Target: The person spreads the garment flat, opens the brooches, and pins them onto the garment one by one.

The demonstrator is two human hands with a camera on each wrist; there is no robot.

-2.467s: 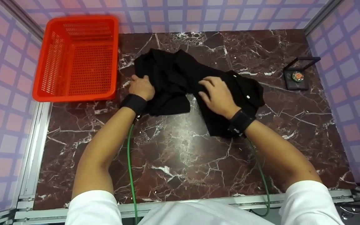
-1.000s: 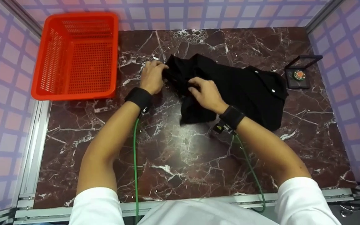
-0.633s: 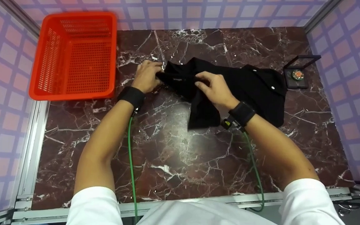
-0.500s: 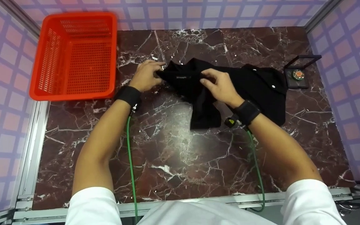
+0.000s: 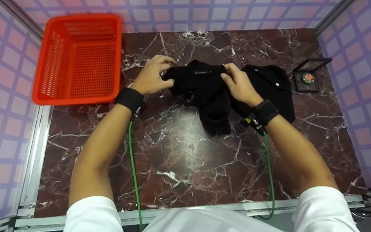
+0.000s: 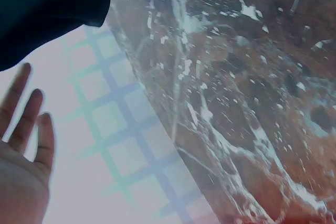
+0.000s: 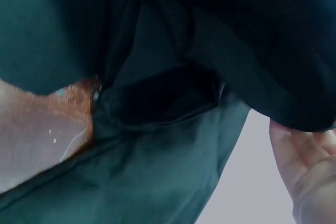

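A black garment is stretched between my two hands in the head view, a small pale label showing on its upper band. My left hand pinches the band's left end between thumb and fingers. Three fingers of that hand extend away from the dark cloth in the left wrist view. At the band's right end, thumb and fingertips of my right hand grip the cloth. The right wrist view shows hanging dark folds beside the right fingers. Two white buttons mark the part lying to the right.
A red plastic basket stands at the back left. On the right, an open black case holds a round, colourful piece. Patterned walls border the marble-look table. Green cables trail from both wrists.
The garment was lying flatter under both hands. My hands took hold of its band, then the right hand moved rightward, drawing the band out and revealing the label.
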